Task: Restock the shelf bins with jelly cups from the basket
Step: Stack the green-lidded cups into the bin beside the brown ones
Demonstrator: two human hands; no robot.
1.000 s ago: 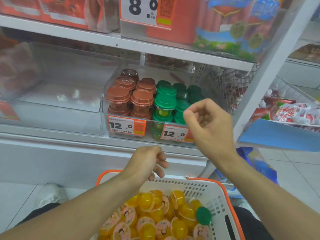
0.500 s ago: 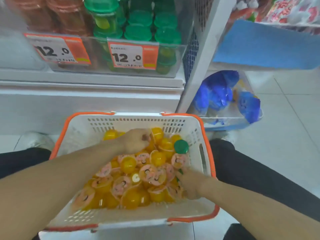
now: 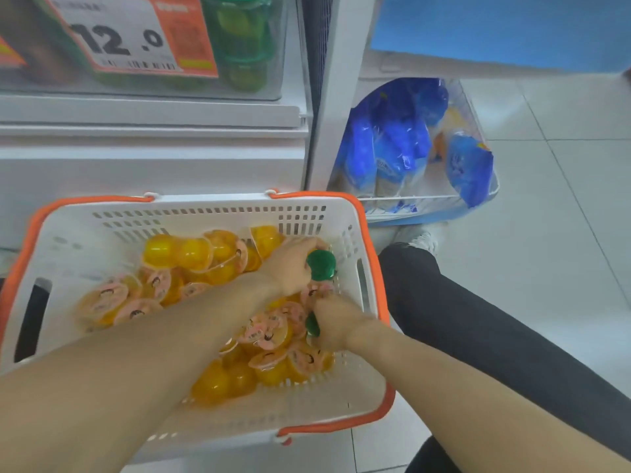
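A white basket with orange rim (image 3: 191, 216) sits in front of me, filled with several yellow jelly cups (image 3: 177, 254) with pink lids. My left hand (image 3: 290, 264) reaches across to the basket's right side and grips a green-lidded jelly cup (image 3: 321, 265). My right hand (image 3: 333, 324) is just below it, fingers curled round another green-lidded cup (image 3: 312, 326), mostly hidden by the hand. The clear shelf bin (image 3: 246, 46) above holds stacked green-lidded cups behind a 12.0 price tag (image 3: 119, 39).
A white shelf upright (image 3: 336, 97) stands right of the bin. Beyond it a wire bin (image 3: 444, 199) near the floor holds blue packets (image 3: 392, 141). My dark-trousered legs (image 3: 478, 319) are on the right, over pale floor tiles.
My left hand moved right across the basket and took hold of the green-lidded cup. My right hand dug in and closed on another green cup. The view dropped further toward the basket.
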